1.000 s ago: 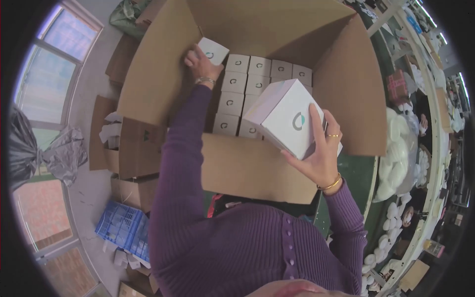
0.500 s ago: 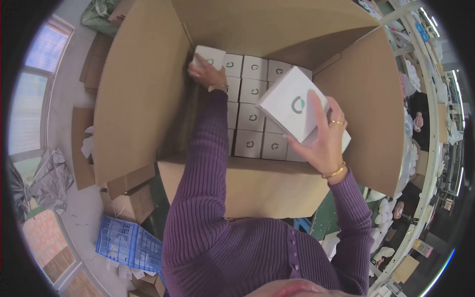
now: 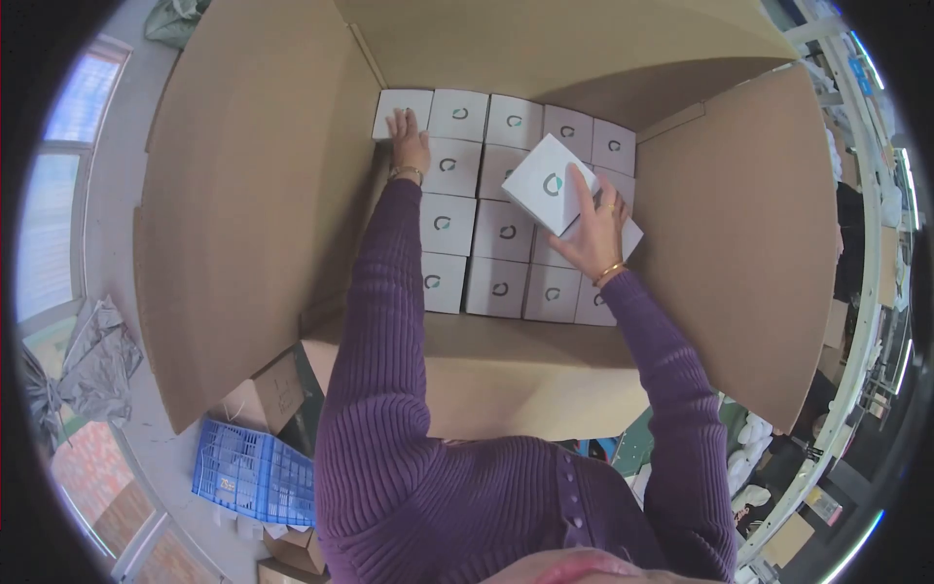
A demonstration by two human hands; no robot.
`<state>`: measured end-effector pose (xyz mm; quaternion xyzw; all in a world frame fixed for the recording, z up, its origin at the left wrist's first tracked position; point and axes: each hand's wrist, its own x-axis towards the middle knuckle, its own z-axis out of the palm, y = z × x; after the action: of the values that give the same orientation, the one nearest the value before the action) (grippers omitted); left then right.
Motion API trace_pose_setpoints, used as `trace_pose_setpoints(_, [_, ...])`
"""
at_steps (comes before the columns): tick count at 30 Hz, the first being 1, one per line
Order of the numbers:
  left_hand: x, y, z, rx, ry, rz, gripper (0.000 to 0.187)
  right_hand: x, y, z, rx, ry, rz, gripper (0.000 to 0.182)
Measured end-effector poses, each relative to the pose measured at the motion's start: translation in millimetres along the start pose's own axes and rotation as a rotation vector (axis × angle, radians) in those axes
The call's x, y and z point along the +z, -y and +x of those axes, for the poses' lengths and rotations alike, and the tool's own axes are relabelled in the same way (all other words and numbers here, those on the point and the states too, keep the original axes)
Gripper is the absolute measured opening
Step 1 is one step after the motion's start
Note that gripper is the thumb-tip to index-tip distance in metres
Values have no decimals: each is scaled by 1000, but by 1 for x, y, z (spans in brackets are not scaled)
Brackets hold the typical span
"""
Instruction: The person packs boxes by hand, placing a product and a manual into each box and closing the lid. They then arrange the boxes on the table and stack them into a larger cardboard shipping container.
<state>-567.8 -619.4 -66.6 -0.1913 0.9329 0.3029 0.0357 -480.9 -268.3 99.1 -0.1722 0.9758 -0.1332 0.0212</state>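
My left hand (image 3: 411, 146) is at the far left corner of a large open carton (image 3: 224, 195). Its outstretched fingers lie on the near part of a white box (image 3: 397, 103) that sits at the end of the back row. My right hand (image 3: 598, 229) grips another white box (image 3: 535, 190), tilted and raised over the packed ones, with fingers along its printed top. A second white corner (image 3: 630, 237) shows beneath that hand, mostly hidden by it. Below lie rows of matching white boxes (image 3: 449, 224), each with a round green and dark mark.
The carton's tall flaps stand up around the rows, and its near flap (image 3: 486, 389) hangs towards me. A blue plastic crate (image 3: 253, 472) and a smaller cardboard box (image 3: 268, 394) are at the lower left. Shelving with a pale rail (image 3: 846, 419) runs along the right.
The box under my left hand has gone from raised and tilted to level in the back left corner, and the fingers have loosened from it. My right hand has moved lower with its box.
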Motion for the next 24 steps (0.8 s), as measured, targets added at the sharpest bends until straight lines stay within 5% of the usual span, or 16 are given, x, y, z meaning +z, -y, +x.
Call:
trace_pose_setpoints(6, [-53, -29, -14, -18, -33, -113, 72, 27, 0, 22, -70, -13, 60, 104])
trace_pose_setpoints(9, [-102, -68, -36, -133, 414, -405, 106, 24, 25, 35, -214, -80, 113, 96])
trace_pose_setpoints(13, [-144, -83, -66, -107, 936, -606, 59, 26, 65, 48, -282, -123, 282, 97])
trace_pose_setpoints(18, [-169, -65, -94, -379, 902, -701, 92, 37, 89, 64, -406, 3, 538, 94])
trace_pose_setpoints(21, [-160, -68, -111, -346, 603, -796, 123, 36, 93, 65, -504, 59, 556, 95])
trace_pose_setpoints(24, [-159, -80, -127, 123, 559, -243, 124, 39, 87, 62, -490, 110, 512, 92])
